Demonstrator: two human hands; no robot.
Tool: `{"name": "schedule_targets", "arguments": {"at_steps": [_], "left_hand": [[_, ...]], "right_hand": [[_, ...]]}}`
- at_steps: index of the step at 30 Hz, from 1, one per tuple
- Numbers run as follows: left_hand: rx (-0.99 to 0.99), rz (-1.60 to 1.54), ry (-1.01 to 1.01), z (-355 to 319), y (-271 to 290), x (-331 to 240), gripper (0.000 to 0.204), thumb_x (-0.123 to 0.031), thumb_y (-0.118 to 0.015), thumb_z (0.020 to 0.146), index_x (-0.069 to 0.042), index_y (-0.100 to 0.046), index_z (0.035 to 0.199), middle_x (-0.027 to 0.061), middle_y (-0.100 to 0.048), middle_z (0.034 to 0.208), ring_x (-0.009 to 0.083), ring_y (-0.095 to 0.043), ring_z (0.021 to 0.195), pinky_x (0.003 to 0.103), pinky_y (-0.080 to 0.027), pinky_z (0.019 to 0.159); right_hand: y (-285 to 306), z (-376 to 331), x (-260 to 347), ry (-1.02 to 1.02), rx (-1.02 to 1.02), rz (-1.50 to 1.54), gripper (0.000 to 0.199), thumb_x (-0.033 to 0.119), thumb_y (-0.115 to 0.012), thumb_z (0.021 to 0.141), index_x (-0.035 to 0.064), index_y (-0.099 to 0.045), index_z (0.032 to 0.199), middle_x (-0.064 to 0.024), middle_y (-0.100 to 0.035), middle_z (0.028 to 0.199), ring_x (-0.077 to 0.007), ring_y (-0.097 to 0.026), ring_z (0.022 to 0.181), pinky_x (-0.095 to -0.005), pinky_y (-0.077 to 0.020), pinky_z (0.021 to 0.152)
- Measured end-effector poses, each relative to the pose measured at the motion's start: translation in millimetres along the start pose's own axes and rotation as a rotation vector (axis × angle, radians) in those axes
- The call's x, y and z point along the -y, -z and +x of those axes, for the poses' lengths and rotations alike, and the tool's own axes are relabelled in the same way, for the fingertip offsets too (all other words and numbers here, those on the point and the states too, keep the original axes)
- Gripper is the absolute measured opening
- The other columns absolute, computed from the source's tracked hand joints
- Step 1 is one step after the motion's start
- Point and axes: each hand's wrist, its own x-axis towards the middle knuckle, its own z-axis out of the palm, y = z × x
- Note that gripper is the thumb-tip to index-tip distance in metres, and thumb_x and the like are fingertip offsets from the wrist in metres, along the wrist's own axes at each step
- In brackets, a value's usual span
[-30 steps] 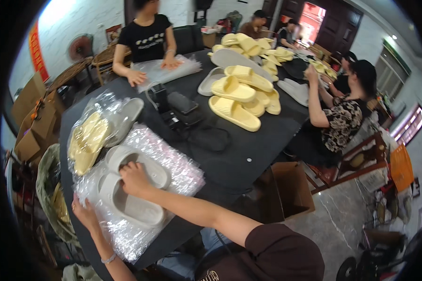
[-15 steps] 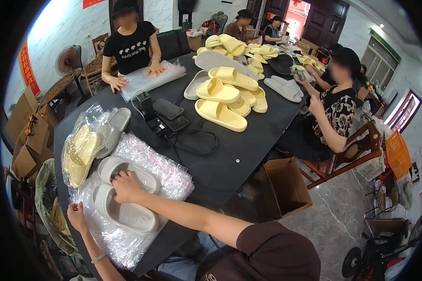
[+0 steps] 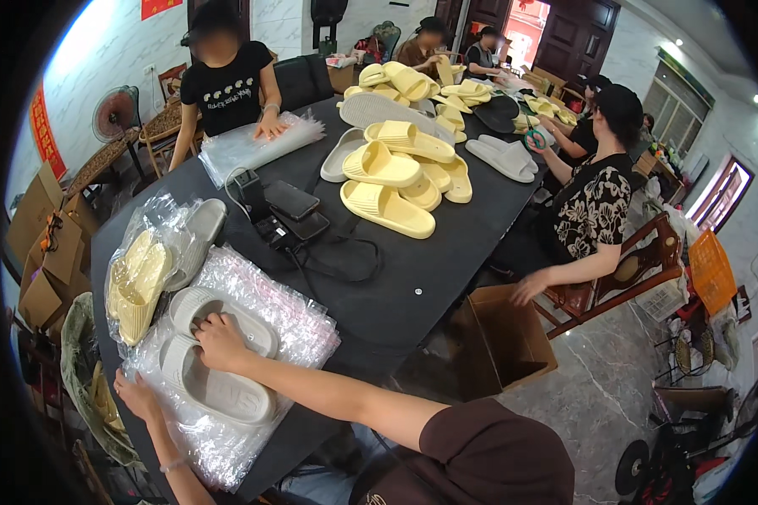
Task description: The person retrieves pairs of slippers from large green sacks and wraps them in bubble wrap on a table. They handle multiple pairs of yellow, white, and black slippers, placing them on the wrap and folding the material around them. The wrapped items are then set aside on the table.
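A pair of light grey slippers (image 3: 232, 389) lies side by side on a stack of clear plastic bags (image 3: 299, 316) near the table's left front corner. My right hand (image 3: 221, 343) is closed on the pair, its fingers curled in at the straps where the two slippers meet. Just left of the toes, my left hand (image 3: 139, 397) is closed at the edge of a clear plastic bag (image 3: 158, 427); its fingertips are partly hidden. Beyond it lie bagged yellow slippers (image 3: 141, 282) and a bagged grey slipper (image 3: 200, 240).
Yellow slippers (image 3: 387, 210) are heaped mid-table. A black device with a cable (image 3: 290, 219) sits nearer. Across the table, a person (image 3: 223, 93) rests a hand on plastic bags (image 3: 248, 147). At right, another person (image 3: 594, 194) sits by an open cardboard box (image 3: 505, 345).
My left hand has moved slightly down along the bag's edge. My right hand stays on the grey slippers. The seated person's near arm has lowered toward the cardboard box.
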Motion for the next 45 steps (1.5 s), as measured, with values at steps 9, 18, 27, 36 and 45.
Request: {"name": "schedule_targets", "arguments": {"at_steps": [9, 18, 27, 36, 45], "left_hand": [[0.574, 0.066, -0.539, -144.1, 114.2, -41.4, 0.064, -0.013, -0.059, 0.085, 0.003, -0.03, 0.14, 0.0222, -0.029, 0.147, 0.0372, -0.024, 0.137, 0.044, -0.021, 0.111], [0.582, -0.017, -0.369, -125.9, 154.7, -23.0, 0.06, -0.014, -0.055, 0.088, 0.006, -0.03, 0.139, 0.0245, -0.026, 0.147, 0.0386, -0.023, 0.137, 0.043, -0.021, 0.112], [0.382, -0.016, -0.071, -51.9, 29.7, -42.1, 0.051, -0.028, -0.035, 0.099, -0.002, -0.029, 0.143, 0.0153, -0.024, 0.151, 0.0295, -0.021, 0.14, 0.046, -0.019, 0.112], [0.408, 0.154, -0.035, -62.0, 23.5, -41.4, 0.056, -0.036, -0.033, 0.097, -0.005, -0.029, 0.144, 0.0133, -0.022, 0.152, 0.0277, -0.019, 0.141, 0.047, -0.016, 0.112], [0.366, 0.098, -0.029, -63.8, 27.4, -46.2, 0.057, -0.037, -0.035, 0.096, -0.005, -0.031, 0.143, 0.0136, -0.024, 0.152, 0.0273, -0.021, 0.14, 0.045, -0.017, 0.113]], "right_hand": [[1.9, -0.5, -7.4, 0.02, -0.021, -0.013, 0.034, 0.026, -0.067, 0.067, 0.0042, -0.069, 0.093, -0.0109, -0.063, 0.105, -0.0273, -0.048, 0.111, -0.0392, -0.031, 0.1], [7.8, 4.0, -2.1, 0.051, 0.098, -0.065, 0.029, 0.027, -0.064, 0.071, 0.0014, -0.067, 0.085, -0.0136, -0.064, 0.094, -0.0297, -0.052, 0.1, -0.043, -0.039, 0.089], [8.3, 0.3, -2.3, 0.055, 0.063, -0.085, 0.04, 0.032, -0.06, 0.079, 0.0007, -0.065, 0.104, -0.0113, -0.059, 0.122, -0.0262, -0.048, 0.116, -0.0408, -0.0319, 0.102], [13.9, 15.6, -24.3, -0.148, -0.083, -0.204, 0.034, 0.023, -0.061, 0.075, 0.0035, -0.064, 0.103, -0.0122, -0.06, 0.113, -0.0285, -0.047, 0.113, -0.0464, -0.0296, 0.102], [30.9, 14.0, -28.3, -0.081, -0.186, -0.248, 0.026, 0.016, -0.063, 0.073, 0.0005, -0.064, 0.094, -0.0106, -0.063, 0.102, -0.0303, -0.051, 0.105, -0.0483, -0.0316, 0.098]]}}
